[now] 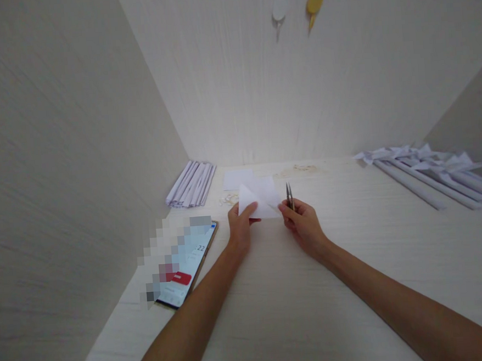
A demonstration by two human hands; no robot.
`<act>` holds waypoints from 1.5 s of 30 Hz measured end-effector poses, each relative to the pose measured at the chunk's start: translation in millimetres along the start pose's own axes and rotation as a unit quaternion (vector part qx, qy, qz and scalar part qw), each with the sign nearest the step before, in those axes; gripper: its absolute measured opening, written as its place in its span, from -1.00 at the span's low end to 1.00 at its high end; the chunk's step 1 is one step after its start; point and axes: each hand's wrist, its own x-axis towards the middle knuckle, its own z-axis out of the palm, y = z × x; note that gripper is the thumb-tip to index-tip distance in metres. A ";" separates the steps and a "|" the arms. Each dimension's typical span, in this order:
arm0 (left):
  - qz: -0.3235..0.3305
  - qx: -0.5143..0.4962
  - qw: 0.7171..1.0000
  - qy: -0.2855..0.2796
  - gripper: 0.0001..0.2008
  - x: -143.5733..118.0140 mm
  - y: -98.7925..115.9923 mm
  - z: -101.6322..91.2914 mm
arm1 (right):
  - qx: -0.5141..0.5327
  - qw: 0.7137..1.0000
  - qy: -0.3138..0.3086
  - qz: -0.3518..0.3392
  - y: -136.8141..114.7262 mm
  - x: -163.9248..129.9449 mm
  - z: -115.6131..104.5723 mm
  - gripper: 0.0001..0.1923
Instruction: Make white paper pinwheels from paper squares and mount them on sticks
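The phone (189,264) near the tabletop's (355,282) left edge has most of its screen pixelated, so only a red bar and the digits 22 can be read. The small scissors (289,195) show only their blades; the handles are hidden inside the right hand (304,225). The left hand's (240,227) fingers (249,209) cover the lower corner of the folded white paper (259,200). The paper pinwheels (430,170) by the tabletop's right edge run past the picture's border. Both forearms are cut off at the bottom. Small yellowish bits beside the paper are too small to identify.
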 end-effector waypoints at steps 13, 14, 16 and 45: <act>-0.026 -0.068 0.997 0.003 -0.87 -0.3 2.8 -0.1 | 0.088 0.996 -0.020 0.013 -1.2 0.0 1.7 -0.78; -0.029 -0.068 0.997 -0.003 -0.87 -0.9 3.2 0.4 | 0.076 0.997 -0.028 0.011 -0.7 -0.5 2.2 -0.78; -0.038 -0.053 0.998 -0.024 -0.86 -2.5 3.5 1.7 | 0.066 0.997 -0.030 0.002 0.3 -0.8 2.7 -0.78; 0.018 0.046 0.999 0.005 -0.77 -9.7 -5.4 7.9 | -0.049 0.997 -0.063 -0.009 2.5 -1.2 -0.5 -0.88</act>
